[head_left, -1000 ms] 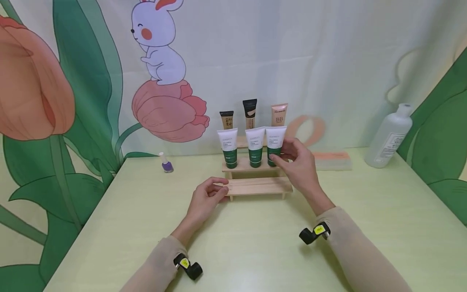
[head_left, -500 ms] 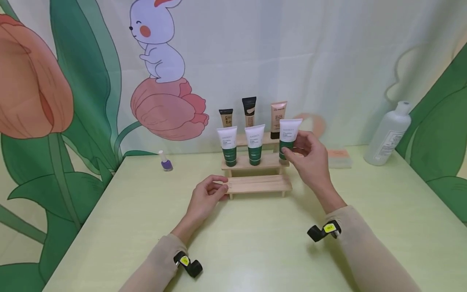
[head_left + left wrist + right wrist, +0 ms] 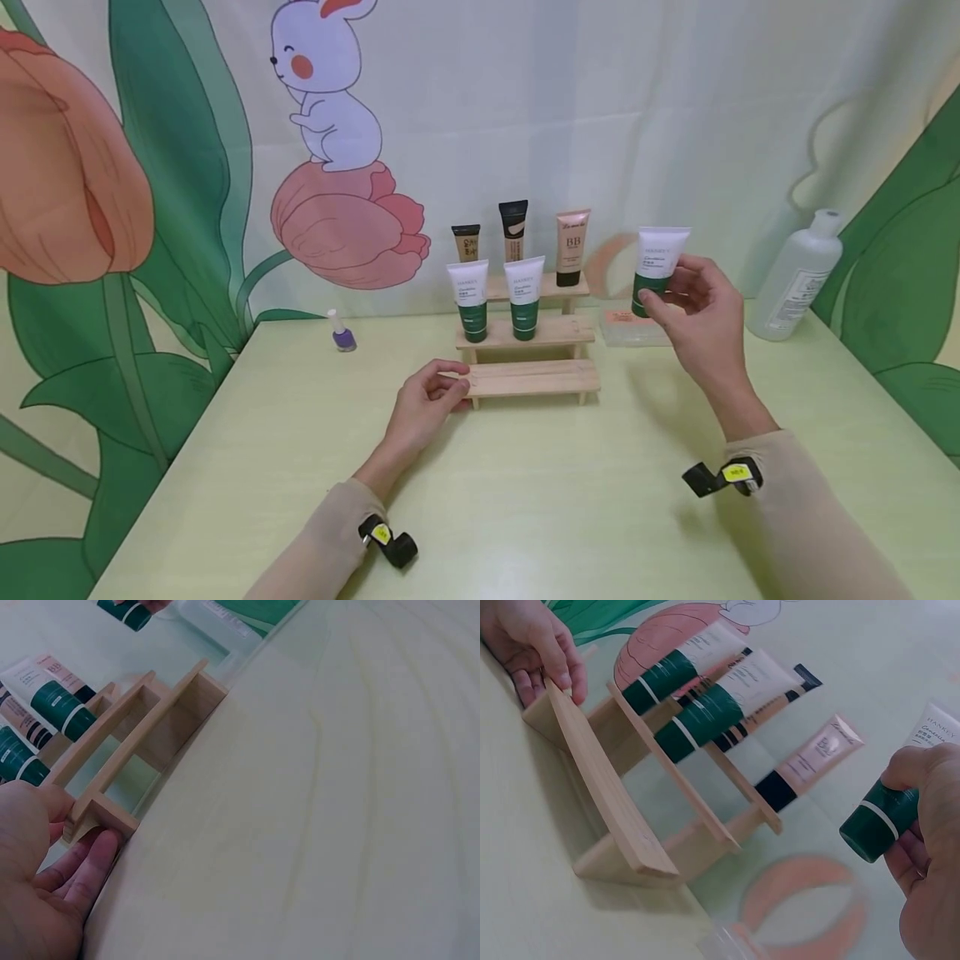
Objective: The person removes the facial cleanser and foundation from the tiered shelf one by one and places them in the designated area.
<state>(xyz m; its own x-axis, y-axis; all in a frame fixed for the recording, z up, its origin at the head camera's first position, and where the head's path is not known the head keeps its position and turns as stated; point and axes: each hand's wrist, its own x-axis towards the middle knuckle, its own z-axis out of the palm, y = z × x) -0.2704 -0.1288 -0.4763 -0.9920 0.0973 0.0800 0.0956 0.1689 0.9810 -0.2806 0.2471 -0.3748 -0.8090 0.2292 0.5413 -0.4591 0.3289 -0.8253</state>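
My right hand (image 3: pixel 705 321) pinches a white and green squeeze tube (image 3: pixel 660 258) by its green lower part, held upright in the air right of the wooden tiered stand (image 3: pixel 532 380). My left hand (image 3: pixel 423 404) grips the left end of the stand's lowest step, thumb on top and fingers beneath, as the left wrist view shows. Two matching tubes, one at the left (image 3: pixel 470 292) and one beside it (image 3: pixel 524 290), stand on the middle step. On the top step are a pink BB tube (image 3: pixel 573 242), a black and beige tube (image 3: pixel 513 229) and a smaller black-topped tube (image 3: pixel 466 243).
A purple nail polish bottle (image 3: pixel 342 335) stands on the table at the left. Behind the lifted tube lies a flat clear box with an orange label (image 3: pixel 622 329). A large white bottle (image 3: pixel 798 275) stands at the back right, before the printed curtain (image 3: pixel 637 100).
My right hand has lifted the third white and green tube off the middle step and carried it right, clear of the stand. My left hand stays on the stand's left end.
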